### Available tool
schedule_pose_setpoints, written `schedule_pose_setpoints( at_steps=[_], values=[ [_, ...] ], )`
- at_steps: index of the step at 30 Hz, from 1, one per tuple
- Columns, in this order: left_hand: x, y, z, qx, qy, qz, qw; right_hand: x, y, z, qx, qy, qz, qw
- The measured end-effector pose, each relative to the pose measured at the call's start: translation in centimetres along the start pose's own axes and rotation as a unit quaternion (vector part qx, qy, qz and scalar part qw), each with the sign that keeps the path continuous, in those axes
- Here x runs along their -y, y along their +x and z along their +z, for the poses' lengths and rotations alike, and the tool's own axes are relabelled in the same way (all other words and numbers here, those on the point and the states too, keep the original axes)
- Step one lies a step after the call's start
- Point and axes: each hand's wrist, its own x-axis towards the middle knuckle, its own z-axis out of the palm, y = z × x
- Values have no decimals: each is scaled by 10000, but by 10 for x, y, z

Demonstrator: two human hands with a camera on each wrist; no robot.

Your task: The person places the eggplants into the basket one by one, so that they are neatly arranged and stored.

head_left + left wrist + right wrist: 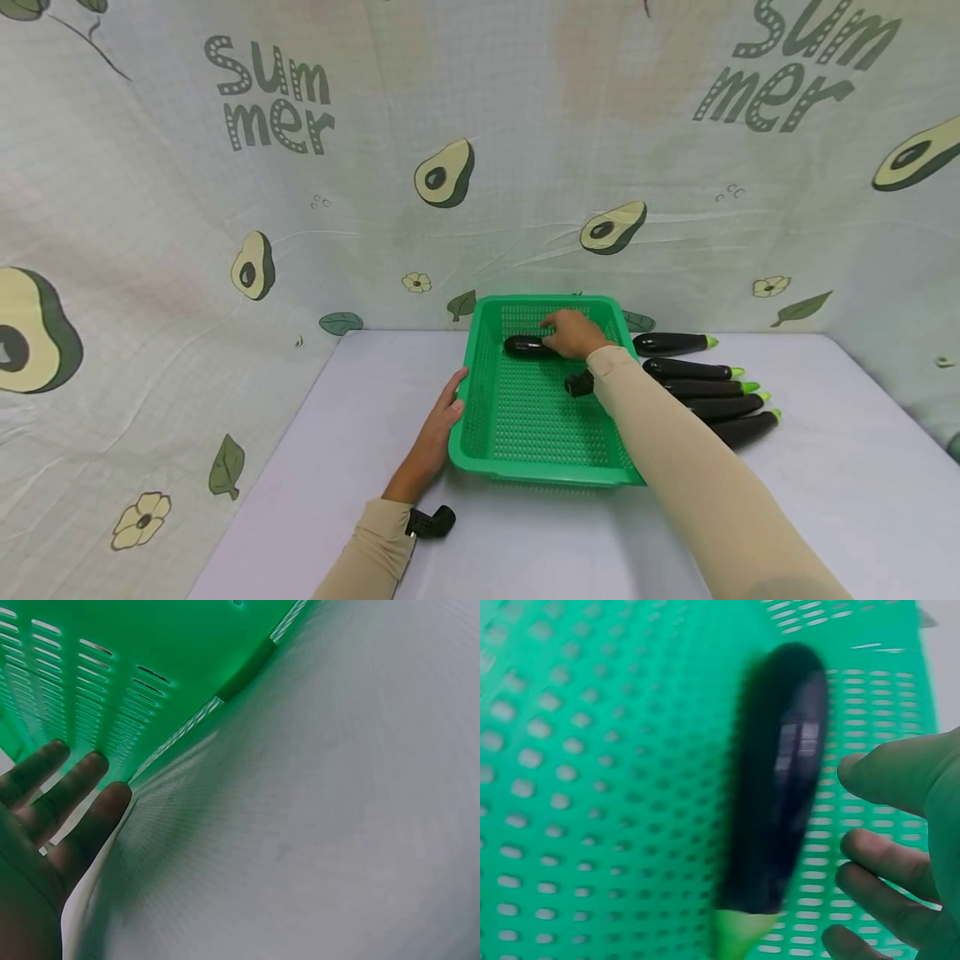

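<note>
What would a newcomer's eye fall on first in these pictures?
Probably the bright green basket, on the pale table. Inside, near its far side, one glossy dark eggplant lies beside the right hand. In the head view, five more eggplants lie to the basket's right.

The eggplant (pixel 780 780) looks smooth and glossy, the basket (pixel 540 473) smooth, perforated plastic, and the backdrop (pixel 517 108) matt, wrinkled cloth.

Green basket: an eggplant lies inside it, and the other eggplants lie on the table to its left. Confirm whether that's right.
Wrong side: the other eggplants lie on the table to the right of the green basket, as the head view shows. An eggplant does lie inside it.
</note>
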Motion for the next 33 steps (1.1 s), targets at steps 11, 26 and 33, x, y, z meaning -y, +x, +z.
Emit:
schedule_pose_setpoints(
  at_steps=[11,26,33],
  values=[
    [0,0,0,-39,-37,-60,10000,3,-20,-38,-434,1310,-219,9902],
    [2,1,0,27,0,-34,10000,-24,-98,-71,-1213,2138,90,9693],
    [3,2,0,76,-103,-68,9999,-32,-130,-68,-1600,2244,115,9612]
  ],
)
